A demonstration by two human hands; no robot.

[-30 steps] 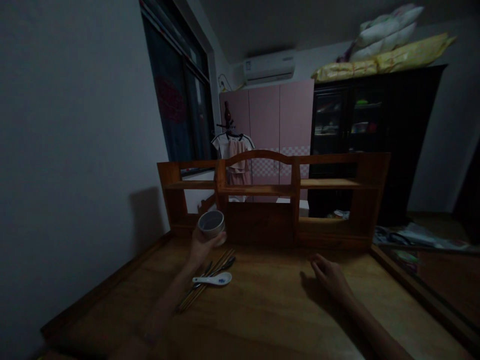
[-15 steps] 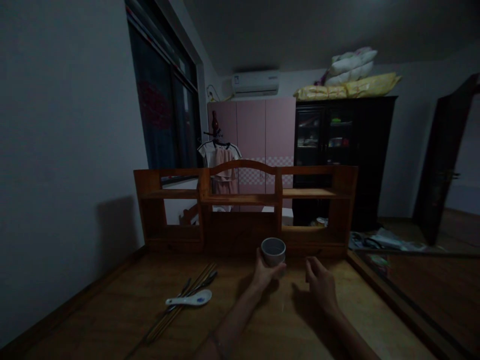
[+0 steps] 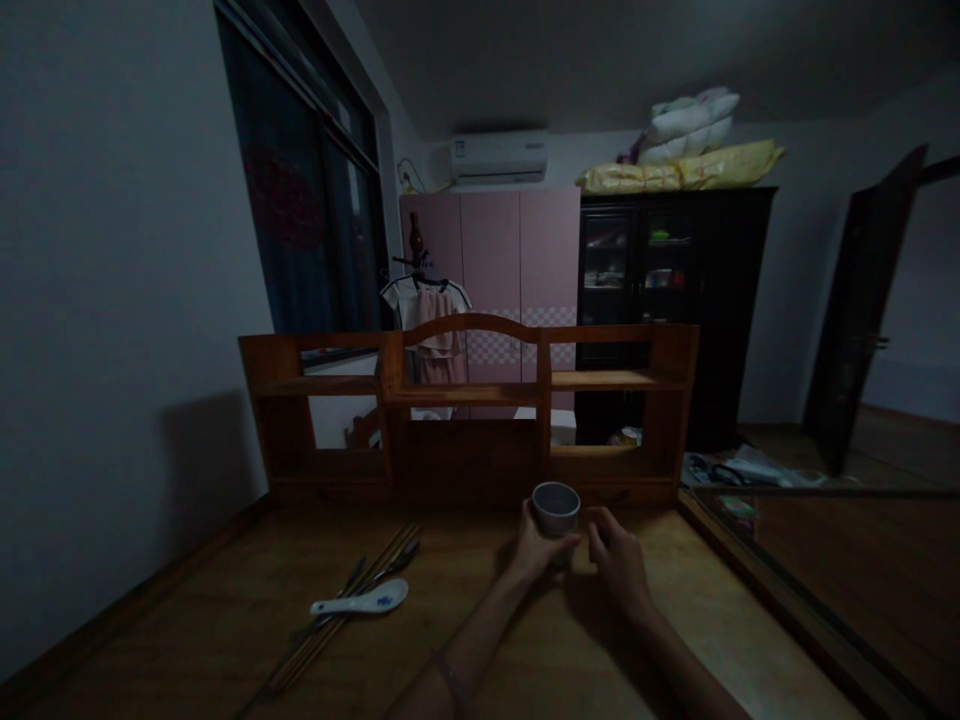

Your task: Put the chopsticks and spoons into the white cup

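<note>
A small grey cup [image 3: 556,512] is upright above the wooden tabletop, its round mouth facing up toward me. My left hand [image 3: 538,545] is wrapped round its left and near side, thumb across the front. Close to the cup's right side is my right hand [image 3: 619,560], its fingers curled in and nothing visible in them. To the left lies a white ceramic spoon [image 3: 364,600] with a blue mark in its bowl. It rests across several chopsticks [image 3: 315,650] and darker metal spoons [image 3: 401,558].
A wooden shelf unit [image 3: 465,395] with open compartments stands along the table's far edge. The wall [image 3: 112,350] borders the left side, and a raised wooden edge [image 3: 757,600] runs down the right. Behind are a pink wardrobe [image 3: 491,250] and a dark cabinet [image 3: 720,300].
My right hand has come nearer to the cup, which my left hand has carried slightly right. The view has turned a little to the right, so the background appears farther left.
</note>
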